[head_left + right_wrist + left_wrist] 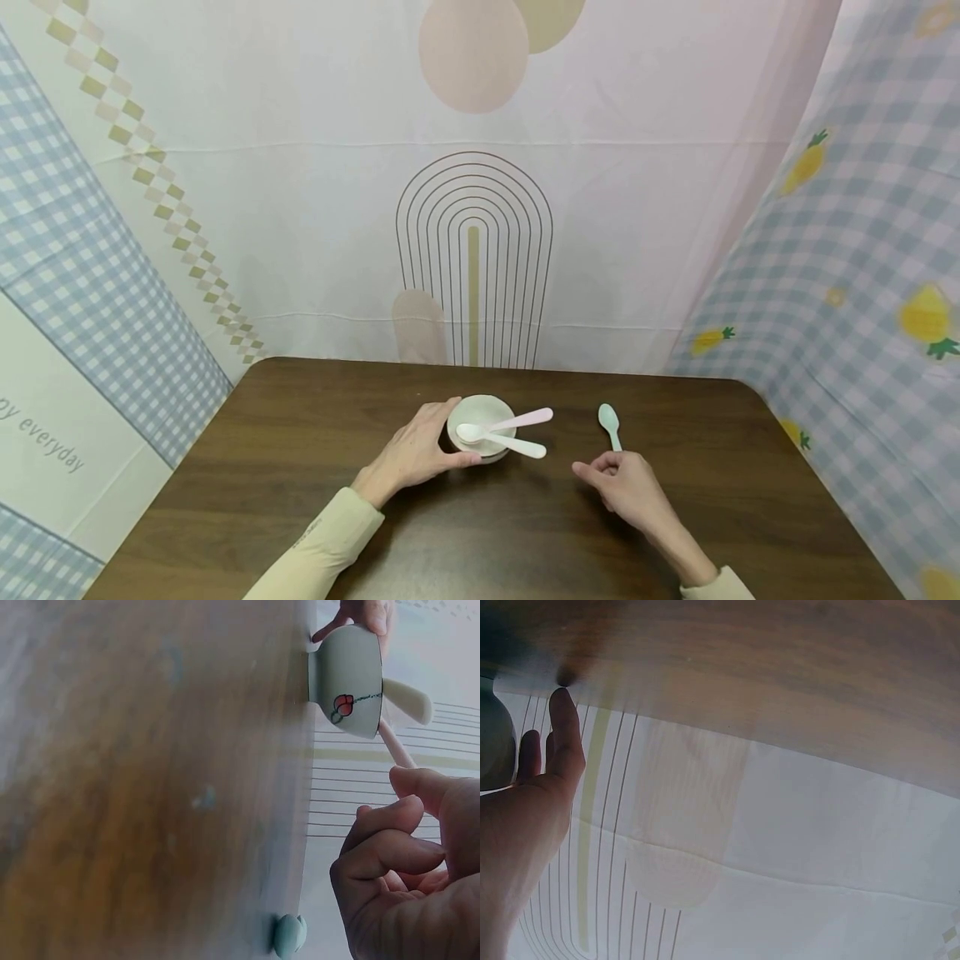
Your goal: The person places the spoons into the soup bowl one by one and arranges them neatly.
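Against patterned hangings (330,250), over the wood-grain surface (285,450), we see the right grip (628,487) loosely curled, holding nothing; the left grip (414,443) clasps the bowl (477,408), probably steadying it against its overhanging pink spoon (534,417), toward two o'clock, and white spoon (522,447), toward four. At the bowl's three lies a mint-green spoon (609,420).
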A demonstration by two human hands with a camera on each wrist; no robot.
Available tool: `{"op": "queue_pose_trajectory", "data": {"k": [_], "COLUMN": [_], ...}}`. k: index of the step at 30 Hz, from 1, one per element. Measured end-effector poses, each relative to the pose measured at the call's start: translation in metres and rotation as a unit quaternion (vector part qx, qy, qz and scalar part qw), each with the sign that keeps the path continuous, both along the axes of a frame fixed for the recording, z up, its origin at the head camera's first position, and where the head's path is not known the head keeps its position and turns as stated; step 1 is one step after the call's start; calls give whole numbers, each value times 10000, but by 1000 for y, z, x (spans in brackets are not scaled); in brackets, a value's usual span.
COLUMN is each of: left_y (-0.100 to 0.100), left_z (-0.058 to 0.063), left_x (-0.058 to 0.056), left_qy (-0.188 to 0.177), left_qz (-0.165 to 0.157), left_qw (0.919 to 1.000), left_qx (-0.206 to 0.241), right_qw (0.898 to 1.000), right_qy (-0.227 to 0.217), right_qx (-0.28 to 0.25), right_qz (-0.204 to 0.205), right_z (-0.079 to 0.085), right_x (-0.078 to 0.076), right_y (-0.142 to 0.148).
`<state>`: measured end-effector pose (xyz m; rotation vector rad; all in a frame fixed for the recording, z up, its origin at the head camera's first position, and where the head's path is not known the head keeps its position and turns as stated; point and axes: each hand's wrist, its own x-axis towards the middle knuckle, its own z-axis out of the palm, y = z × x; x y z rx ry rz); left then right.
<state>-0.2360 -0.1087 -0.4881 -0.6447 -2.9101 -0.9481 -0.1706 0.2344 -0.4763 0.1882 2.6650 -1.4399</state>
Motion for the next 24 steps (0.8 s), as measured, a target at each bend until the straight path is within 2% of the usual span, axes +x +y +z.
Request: {"op": "queue_pose_trajectory", "data": {"k": [24], "left_y": [0], "left_z": [1], "left_x": [0], "left_qy": [21], "left_qz": [20], "left_qw": [10000], "left_qx": [30], "right_qw": [9986], "right_qy": [8], "right_qx": [507], "right_qz": [-140], "right_z": [0], "right_x": [-1], "right_y": [14]}}
